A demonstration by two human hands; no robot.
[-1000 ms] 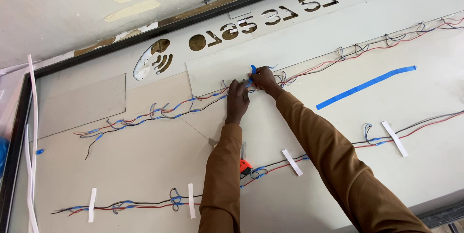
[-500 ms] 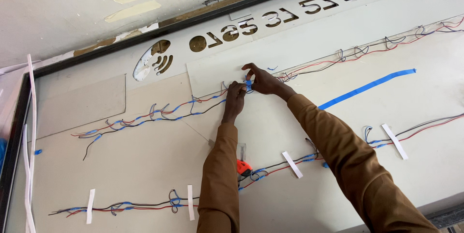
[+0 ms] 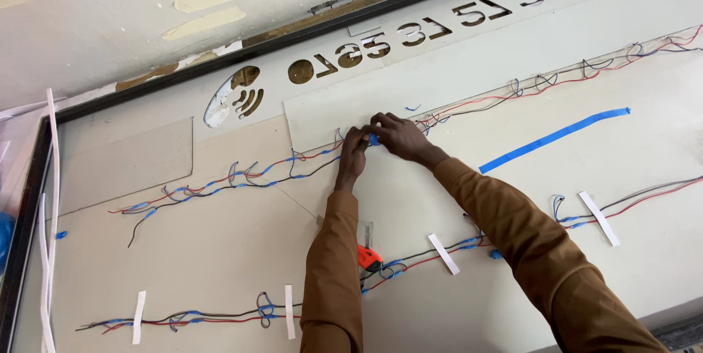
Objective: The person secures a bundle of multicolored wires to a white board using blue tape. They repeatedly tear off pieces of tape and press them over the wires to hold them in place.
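Left hand (image 3: 352,157) and right hand (image 3: 399,137), both in brown sleeves, meet fingertip to fingertip, pinching a small piece of blue tape (image 3: 373,138) on the upper run of red, black and blue wires (image 3: 242,174). Forearms extend forward over the pale grey sign panel (image 3: 220,250), the right elbow bent outward.

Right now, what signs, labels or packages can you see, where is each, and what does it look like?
Sign panel: lying flat, filling most of the view; pale grey with a dark frame.
Cut-out characters: row along its top edge, brown showing through.
Cut-out round symbol: left of that row.
No packages or screens visible.
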